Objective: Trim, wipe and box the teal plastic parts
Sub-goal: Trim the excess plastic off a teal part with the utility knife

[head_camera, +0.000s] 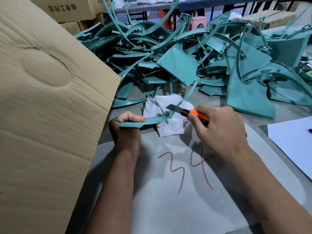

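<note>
My left hand (125,128) grips the flat end of a long curved teal plastic part (157,118) that arcs up and away to the right. My right hand (219,128) holds an orange utility knife (196,114) with its blade extended, the blade tip just above the part's curved strip. Under both lies a crumpled white cloth (172,125). Behind them a large heap of teal plastic parts (177,53) covers the table. A big cardboard box flap (43,102) stands at the left.
The grey table surface (168,208) carries a red "34" marking (187,168). A white sheet of paper (293,142) lies at the right edge. Stacked cardboard boxes (70,9) and pink and orange stools stand in the background.
</note>
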Tool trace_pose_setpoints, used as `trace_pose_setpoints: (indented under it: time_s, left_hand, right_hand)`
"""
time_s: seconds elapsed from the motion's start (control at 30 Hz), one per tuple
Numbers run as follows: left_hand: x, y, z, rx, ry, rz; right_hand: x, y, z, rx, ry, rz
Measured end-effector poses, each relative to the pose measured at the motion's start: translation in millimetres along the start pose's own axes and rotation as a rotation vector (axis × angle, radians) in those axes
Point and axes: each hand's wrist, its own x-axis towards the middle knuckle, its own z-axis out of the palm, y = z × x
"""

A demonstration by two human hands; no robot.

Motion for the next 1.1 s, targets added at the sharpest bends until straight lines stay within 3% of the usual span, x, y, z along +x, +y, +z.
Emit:
trace_pose_setpoints:
  time_s: [0.2,0.53,0.67,0.77,0.87,0.93,1.03,1.1]
  left_hand:
    - [2.0,0.3,0.2,-0.011,0.011,-0.023]
    - [3.3,-2.5,0.4,0.027,0.013,-0.017]
    - [2.9,-2.6,-1.3,0.058,0.013,-0.024]
    - [-1.3,1.5,-1.0,0.107,0.004,0.020]
    - [-8.1,10.0,2.6,0.135,0.028,0.063]
    - [-8.9,12.5,3.7,0.173,-0.074,0.133]
    - [-13.4,12.7,3.9,0.247,-0.352,0.262]
    - [-14.2,10.8,3.9,0.275,-0.370,0.349]
  right_hand:
    - [-0.8,0.8,-1.4,0.071,-0.012,-0.058]
    - [-1.1,3.0,4.1,0.080,-0.015,0.010]
    - [-0.1,3.2,3.6,0.116,0.122,0.097]
    - [-3.9,-8.9,-2.3,0.277,0.246,-0.062]
    - [-11.0,-29.4,0.7,0.309,0.241,-0.223]
    - [-12.6,-35.3,4.3,0.269,0.195,-0.238]
    - [-12.3,-34.8,5.3,0.236,0.115,-0.212]
    - [-13.0,-32.1,4.2,0.247,0.110,-0.210]
